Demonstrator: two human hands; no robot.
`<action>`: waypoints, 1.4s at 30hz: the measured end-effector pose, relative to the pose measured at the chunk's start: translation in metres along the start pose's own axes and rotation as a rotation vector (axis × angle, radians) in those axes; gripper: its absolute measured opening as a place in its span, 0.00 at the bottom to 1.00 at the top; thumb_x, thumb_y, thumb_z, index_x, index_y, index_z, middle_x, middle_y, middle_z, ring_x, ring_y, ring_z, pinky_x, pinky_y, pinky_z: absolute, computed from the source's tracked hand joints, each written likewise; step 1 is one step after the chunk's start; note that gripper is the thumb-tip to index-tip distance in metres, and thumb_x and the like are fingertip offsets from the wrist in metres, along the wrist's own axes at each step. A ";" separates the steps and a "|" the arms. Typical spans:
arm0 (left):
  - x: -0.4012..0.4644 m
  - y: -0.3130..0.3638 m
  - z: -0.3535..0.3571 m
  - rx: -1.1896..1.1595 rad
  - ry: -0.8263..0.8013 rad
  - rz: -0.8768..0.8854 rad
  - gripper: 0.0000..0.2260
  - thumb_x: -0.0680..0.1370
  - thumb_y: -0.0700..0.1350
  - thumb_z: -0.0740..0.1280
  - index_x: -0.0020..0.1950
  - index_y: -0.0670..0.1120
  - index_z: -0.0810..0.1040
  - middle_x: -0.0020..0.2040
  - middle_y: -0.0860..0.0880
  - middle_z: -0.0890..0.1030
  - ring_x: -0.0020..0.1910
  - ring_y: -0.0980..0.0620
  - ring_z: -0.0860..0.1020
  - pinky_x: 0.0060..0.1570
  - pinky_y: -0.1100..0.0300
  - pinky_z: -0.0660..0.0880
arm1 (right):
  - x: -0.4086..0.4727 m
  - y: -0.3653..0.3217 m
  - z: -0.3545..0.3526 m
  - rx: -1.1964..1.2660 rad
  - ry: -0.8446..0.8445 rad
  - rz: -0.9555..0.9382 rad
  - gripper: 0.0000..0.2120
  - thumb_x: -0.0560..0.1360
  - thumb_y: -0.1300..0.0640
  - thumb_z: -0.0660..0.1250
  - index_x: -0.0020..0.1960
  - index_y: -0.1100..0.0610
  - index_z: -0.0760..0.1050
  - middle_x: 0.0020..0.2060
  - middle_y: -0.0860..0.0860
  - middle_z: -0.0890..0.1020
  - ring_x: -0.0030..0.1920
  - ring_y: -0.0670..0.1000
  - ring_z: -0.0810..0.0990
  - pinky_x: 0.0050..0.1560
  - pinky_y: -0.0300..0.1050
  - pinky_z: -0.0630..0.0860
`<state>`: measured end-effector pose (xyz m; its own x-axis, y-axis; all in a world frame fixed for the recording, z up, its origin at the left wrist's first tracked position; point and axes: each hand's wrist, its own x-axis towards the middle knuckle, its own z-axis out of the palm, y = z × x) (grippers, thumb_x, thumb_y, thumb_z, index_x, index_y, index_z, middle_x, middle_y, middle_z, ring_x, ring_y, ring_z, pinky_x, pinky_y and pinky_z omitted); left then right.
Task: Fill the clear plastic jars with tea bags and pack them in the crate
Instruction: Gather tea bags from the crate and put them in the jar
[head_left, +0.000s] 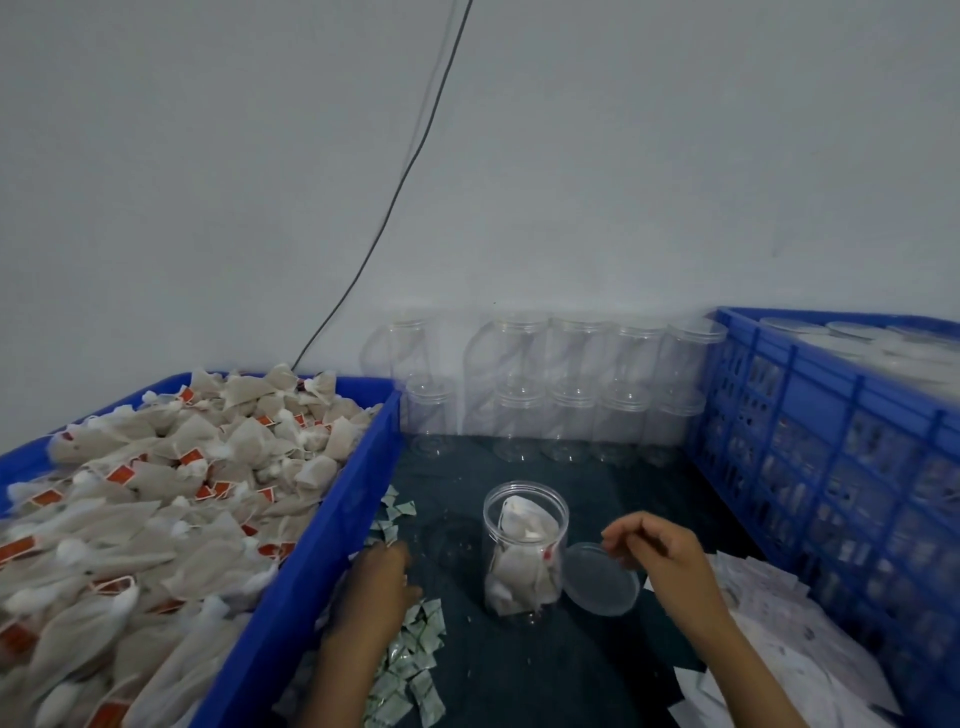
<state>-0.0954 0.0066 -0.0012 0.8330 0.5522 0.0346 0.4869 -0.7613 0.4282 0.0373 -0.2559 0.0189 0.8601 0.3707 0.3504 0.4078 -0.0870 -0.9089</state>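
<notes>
A clear plastic jar (523, 551) stands uncapped on the dark mat, packed with tea bags. Its clear lid (601, 579) leans against the jar's right side. My right hand (655, 545) hovers just right of the jar above the lid, fingers loosely curled with nothing in them. My left hand (383, 577) rests on a strip of small green-white sachets (415, 649) left of the jar; whether it holds one is hidden. A blue bin (311, 545) heaped with tea bags (156, 493) fills the left. The blue crate (831, 467) stands at the right.
Empty clear jars (556, 400) are stacked in two tiers against the wall behind. Capped jars (872, 343) sit inside the crate. White paper sheets (769, 613) lie at the crate's foot. A black cable (395, 197) hangs down the wall.
</notes>
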 end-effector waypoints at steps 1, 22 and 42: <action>0.001 0.001 0.000 -0.010 -0.005 -0.024 0.11 0.76 0.46 0.70 0.57 0.46 0.76 0.53 0.50 0.77 0.50 0.53 0.77 0.51 0.60 0.75 | -0.002 0.008 0.001 0.002 0.034 0.027 0.18 0.76 0.76 0.57 0.39 0.62 0.80 0.36 0.53 0.83 0.39 0.52 0.81 0.40 0.38 0.77; 0.000 -0.001 -0.009 -0.193 0.059 -0.088 0.13 0.78 0.35 0.62 0.37 0.50 0.72 0.35 0.51 0.76 0.34 0.54 0.74 0.36 0.60 0.72 | -0.012 0.051 0.001 -0.136 0.218 0.064 0.20 0.75 0.75 0.58 0.37 0.57 0.79 0.35 0.51 0.82 0.40 0.50 0.81 0.41 0.44 0.78; 0.005 0.119 -0.034 0.041 0.184 0.179 0.05 0.74 0.43 0.68 0.44 0.44 0.82 0.46 0.47 0.80 0.51 0.49 0.78 0.54 0.54 0.77 | -0.014 0.052 -0.026 -0.481 0.343 0.236 0.18 0.72 0.73 0.59 0.54 0.57 0.78 0.54 0.54 0.80 0.53 0.52 0.76 0.53 0.45 0.72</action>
<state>-0.0427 -0.0699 0.0810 0.8469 0.4571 0.2717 0.3493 -0.8634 0.3640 0.0546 -0.2894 -0.0278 0.9603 -0.0193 0.2782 0.2189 -0.5657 -0.7950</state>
